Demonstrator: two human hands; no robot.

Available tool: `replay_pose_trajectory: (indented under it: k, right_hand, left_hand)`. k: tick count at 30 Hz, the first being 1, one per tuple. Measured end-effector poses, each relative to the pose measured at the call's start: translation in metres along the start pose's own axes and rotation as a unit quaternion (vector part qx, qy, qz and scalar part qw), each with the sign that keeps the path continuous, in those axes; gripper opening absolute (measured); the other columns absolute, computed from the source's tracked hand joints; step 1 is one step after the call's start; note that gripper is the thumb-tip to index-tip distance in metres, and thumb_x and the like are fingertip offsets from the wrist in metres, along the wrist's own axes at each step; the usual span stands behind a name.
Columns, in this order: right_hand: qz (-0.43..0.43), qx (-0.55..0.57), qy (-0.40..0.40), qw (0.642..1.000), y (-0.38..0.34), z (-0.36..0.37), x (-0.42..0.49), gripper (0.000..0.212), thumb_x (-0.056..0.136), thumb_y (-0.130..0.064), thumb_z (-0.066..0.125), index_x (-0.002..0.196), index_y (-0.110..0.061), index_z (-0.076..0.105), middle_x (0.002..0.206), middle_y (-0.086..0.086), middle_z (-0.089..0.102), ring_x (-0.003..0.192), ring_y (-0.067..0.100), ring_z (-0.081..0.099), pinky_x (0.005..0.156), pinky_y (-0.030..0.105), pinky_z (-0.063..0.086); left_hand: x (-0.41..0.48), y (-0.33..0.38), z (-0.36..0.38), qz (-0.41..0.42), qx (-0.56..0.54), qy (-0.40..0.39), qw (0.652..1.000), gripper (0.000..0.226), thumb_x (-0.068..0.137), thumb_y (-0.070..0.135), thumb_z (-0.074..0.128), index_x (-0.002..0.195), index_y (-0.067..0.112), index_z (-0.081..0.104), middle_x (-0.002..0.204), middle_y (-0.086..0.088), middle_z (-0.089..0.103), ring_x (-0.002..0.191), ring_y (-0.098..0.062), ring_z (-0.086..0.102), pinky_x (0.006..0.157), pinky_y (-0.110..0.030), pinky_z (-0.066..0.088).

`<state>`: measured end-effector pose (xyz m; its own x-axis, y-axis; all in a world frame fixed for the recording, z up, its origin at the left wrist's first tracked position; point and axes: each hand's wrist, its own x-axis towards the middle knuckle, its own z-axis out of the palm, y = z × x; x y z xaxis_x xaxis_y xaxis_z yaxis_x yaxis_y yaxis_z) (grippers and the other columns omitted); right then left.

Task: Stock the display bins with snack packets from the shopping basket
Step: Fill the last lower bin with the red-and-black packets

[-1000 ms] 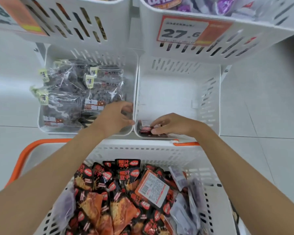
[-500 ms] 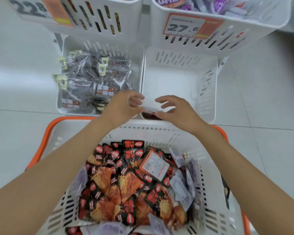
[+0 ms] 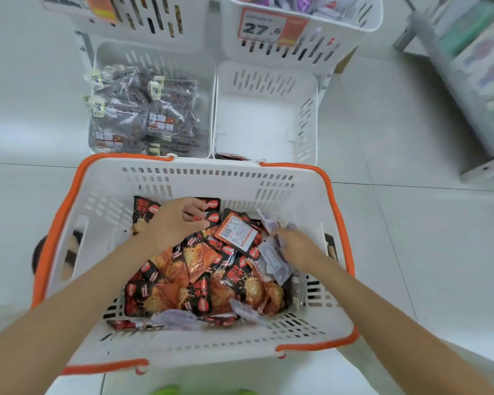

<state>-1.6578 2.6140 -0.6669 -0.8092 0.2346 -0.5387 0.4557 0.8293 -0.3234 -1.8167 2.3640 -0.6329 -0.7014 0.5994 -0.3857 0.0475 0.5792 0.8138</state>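
The white shopping basket [image 3: 183, 178] with an orange rim sits right below me, heaped with red-and-black snack packets [image 3: 200, 269] and a few clear purple-tinted packets [image 3: 271, 258]. My left hand [image 3: 177, 223] is down in the basket at the back of the heap, thumb and curled fingers pinching a red-and-black packet [image 3: 213, 218]. My right hand [image 3: 297, 248] lies on the clear packets at the right side, fingers reaching among them. Beyond the basket, the lower right display bin [image 3: 308, 115] is almost bare, with one red packet [image 3: 230, 156] at its front edge.
The lower left bin [image 3: 154, 52] holds several dark clear-wrapped packets [image 3: 143, 115]. Two upper bins overhang the lower ones; the right upper bin [image 3: 351, 38] carries a 27.6 price tag [image 3: 264, 28] and purple packets. A shelf unit [image 3: 474, 81] stands at the right on the pale tiled floor.
Both hands have pulled back from the lower right bin's front edge and dropped into the basket onto the packets. My view has tilted down toward the basket.
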Motion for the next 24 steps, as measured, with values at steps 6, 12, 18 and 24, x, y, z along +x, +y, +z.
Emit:
replay_pose_trajectory:
  k: [6,12,18,24]
  right_hand:
    - [-0.123,0.329,0.026,0.936,-0.041,-0.059,-0.023,0.053,0.089,0.002,0.059,0.131,-0.028,0.046,0.106,0.009,0.067,0.077,0.019,0.065,0.068,0.032,0.052]
    - [-0.016,0.311,0.058,0.949,-0.027,-0.029,-0.013,0.065,0.09,-0.016,0.069,0.146,-0.017,0.035,0.128,-0.007,0.049,0.121,0.011,0.05,0.094,0.023,0.04]
    - [-0.02,0.165,0.085,0.982,-0.005,0.042,-0.01,0.043,0.096,-0.018,0.057,0.138,-0.021,0.051,0.132,-0.002,0.057,0.123,0.016,0.054,0.101,0.026,0.041]
    - [-0.031,0.481,0.133,0.866,-0.049,-0.044,-0.004,0.038,0.099,-0.007,0.052,0.136,-0.009,0.05,0.135,0.009,0.058,0.122,0.022,0.058,0.089,0.026,0.052]
  left_hand:
    - [0.002,0.033,0.026,0.068,0.032,-0.097,0.992,0.079,0.078,0.034,0.082,0.145,0.033,0.041,0.143,0.017,0.043,0.13,-0.003,0.041,0.109,-0.032,0.036]
    - [0.0,0.008,0.029,-0.026,-0.071,-0.031,0.997,0.024,0.082,0.015,0.078,0.102,0.012,0.066,0.1,-0.005,0.071,0.091,-0.022,0.069,0.079,-0.037,0.056]
    - [-0.006,-0.018,0.021,-0.126,-0.227,-0.026,0.965,0.036,0.09,0.01,0.069,0.123,0.017,0.058,0.121,-0.01,0.066,0.101,-0.023,0.068,0.081,-0.033,0.057]
    - [-0.006,0.004,0.004,-0.122,-0.291,0.03,0.949,0.04,0.09,0.003,0.065,0.128,0.013,0.057,0.125,-0.018,0.063,0.082,-0.018,0.07,0.063,-0.023,0.059]
